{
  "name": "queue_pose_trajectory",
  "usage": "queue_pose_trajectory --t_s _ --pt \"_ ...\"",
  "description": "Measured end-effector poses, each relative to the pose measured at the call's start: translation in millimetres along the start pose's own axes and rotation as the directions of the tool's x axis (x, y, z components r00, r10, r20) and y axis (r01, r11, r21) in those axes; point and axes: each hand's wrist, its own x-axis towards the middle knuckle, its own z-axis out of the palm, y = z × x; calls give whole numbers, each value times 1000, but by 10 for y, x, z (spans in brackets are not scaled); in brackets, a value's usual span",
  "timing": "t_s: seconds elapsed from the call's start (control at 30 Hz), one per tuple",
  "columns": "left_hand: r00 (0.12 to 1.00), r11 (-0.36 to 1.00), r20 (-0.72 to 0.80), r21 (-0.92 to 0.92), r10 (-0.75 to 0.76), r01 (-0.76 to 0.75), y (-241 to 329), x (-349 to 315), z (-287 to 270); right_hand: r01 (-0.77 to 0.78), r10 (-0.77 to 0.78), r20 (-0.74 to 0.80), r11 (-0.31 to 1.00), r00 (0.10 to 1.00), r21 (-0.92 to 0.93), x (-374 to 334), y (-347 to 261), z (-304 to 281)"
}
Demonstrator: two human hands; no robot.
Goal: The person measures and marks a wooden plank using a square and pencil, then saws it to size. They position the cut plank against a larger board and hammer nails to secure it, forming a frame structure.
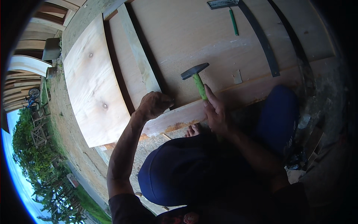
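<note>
Right hand (pixel 217 115) has its fingers wrapped round the green handle of a dark-steel-headed hammer (pixel 199 84), head raised over a flat brown wooden panel (pixel 190 41). Expect it head-heavy, stiff, tough; grip is close to the head, so lower on the handle should give more swing. Left hand (pixel 153 106) is curled at the near end of a pale, straight wooden strip (pixel 135 52) lying on the panel; can't tell what those fingers pinch. Strip is probably light, stiff, not slippery; hold by its edges near the end.
</note>
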Motion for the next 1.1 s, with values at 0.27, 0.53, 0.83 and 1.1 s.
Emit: queue_pose_trajectory --t_s 0.27,0.53,0.83,1.1 --pt "999 999 0 -15 -35 35 -34 -27 34 25 -25 -5 1000 1000 -8 12 62 60" --pt "947 986 -276 -7 -162 166 118 -176 313 35 -35 7 999 999 -34 48 105 33" --pt "838 987 -528 0 -135 159 76 -163 679 -201 213 150 975 965 -91 35 -239 -135" --pt "812 985 -567 3 -139 171 78 -133 740 -151 197 166 956 966 -253 223 -622 -424"
